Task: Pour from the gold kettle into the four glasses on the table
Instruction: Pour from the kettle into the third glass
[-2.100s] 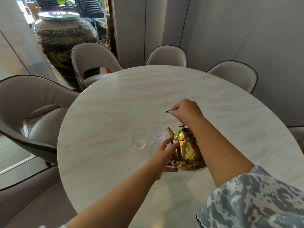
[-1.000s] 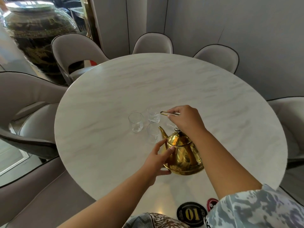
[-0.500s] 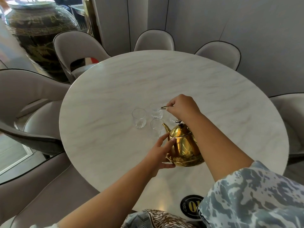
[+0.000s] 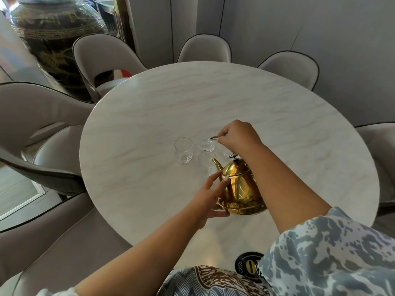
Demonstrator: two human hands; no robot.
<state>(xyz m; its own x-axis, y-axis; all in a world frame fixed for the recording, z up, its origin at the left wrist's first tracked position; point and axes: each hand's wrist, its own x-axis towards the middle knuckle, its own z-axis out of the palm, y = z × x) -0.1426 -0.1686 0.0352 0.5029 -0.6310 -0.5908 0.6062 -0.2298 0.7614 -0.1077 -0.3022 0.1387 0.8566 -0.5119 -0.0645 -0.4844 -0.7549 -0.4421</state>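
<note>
A person's right hand (image 4: 239, 136) closes around the thin handle (image 4: 214, 137) of the gold kettle (image 4: 241, 186), fingers curled tight on the metal; the left hand (image 4: 210, 196) steadies the pot from the side, fingers spread flat against its belly and thumb tucked under the base rim, over a round marble table (image 4: 299, 129). Compared with half a second ago the kettle sits a touch closer to the glasses, its spout (image 4: 217, 164) now reaching over the rim of the nearest glass (image 4: 206, 164), just beyond the left fingertips; two seconds back the spout stood short of that glass. A second glass (image 4: 183, 152) stands farther out from the left fingertips, and a third (image 4: 205, 142) sits directly below the right knuckles; the fourth (image 4: 226, 152) is mostly hidden behind the right wrist and the lid knob (image 4: 233, 155) (only a sliver of it shows). No stream is visible at the spout and whether any glass holds liquid cannot be told from here; the kettle is only slightly tipped forward. The shift suggests the pour into the nearest glass is about to begin, with all four still to be served; a steeper tilt, led by the right hand lifting the handle while the left supports the base, looks like the move required next.
</note>
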